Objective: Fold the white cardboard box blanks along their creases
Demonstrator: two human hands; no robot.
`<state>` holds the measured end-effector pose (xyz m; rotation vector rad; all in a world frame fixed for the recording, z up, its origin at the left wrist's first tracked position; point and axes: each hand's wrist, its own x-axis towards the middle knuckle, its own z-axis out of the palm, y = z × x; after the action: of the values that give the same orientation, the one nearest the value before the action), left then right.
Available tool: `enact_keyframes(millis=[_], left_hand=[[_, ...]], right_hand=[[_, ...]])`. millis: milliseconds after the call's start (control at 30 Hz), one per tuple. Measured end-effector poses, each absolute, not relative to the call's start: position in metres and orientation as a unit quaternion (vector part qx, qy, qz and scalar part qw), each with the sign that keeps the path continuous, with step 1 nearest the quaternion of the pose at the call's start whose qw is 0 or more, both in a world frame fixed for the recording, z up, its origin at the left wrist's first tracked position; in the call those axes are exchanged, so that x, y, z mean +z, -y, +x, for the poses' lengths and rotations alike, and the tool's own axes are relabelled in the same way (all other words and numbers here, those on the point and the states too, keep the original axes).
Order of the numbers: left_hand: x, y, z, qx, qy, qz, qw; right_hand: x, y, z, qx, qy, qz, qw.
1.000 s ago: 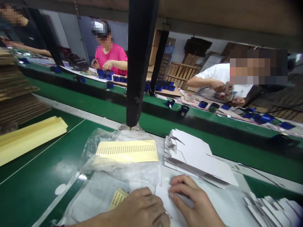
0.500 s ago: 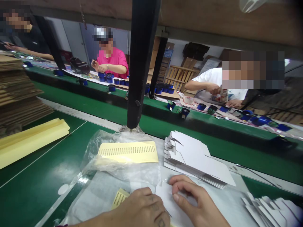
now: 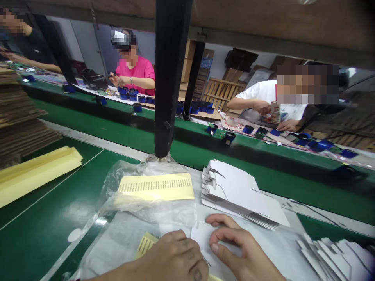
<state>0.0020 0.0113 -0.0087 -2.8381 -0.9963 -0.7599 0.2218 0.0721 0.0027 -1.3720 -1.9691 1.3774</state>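
My left hand (image 3: 172, 259) and my right hand (image 3: 243, 253) rest together on a flat white card blank (image 3: 202, 240) at the near edge of the green bench. Both press it down, the right fingers curled over its right part, the left knuckles covering its left part. A small yellow label slip (image 3: 145, 244) peeks out just left of my left hand. Right behind the hands lies a stack of flat white card blanks (image 3: 240, 193).
A clear plastic bag holds a yellow label sheet (image 3: 156, 186). Yellow paper strips (image 3: 35, 171) and stacked brown cardboard (image 3: 17, 113) lie left. More white blanks (image 3: 340, 257) sit right. A black post (image 3: 170, 78) stands ahead. Across a green conveyor (image 3: 205, 150), other people handle blue parts (image 3: 131, 93).
My right fingers have shifted a little on the white blank, drawing back toward me. The view has moved slightly. My left hand stays in place.
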Motion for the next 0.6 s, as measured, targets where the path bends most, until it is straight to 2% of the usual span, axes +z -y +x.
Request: enact_keyframes(millis=[233,600], left_hand=[[-0.0108,-0.0143,0.0029,-0.245,0.320,-0.915,0.025],[-0.0106,-0.0146,0.0033,-0.252,0.315,-0.915,0.017]], right_hand=[[0.0113,-0.0736,0.2186,0.479,0.715,-0.488,0.147],[0.0094,-0.0718,0.2153,0.453,0.722,-0.487,0.188]])
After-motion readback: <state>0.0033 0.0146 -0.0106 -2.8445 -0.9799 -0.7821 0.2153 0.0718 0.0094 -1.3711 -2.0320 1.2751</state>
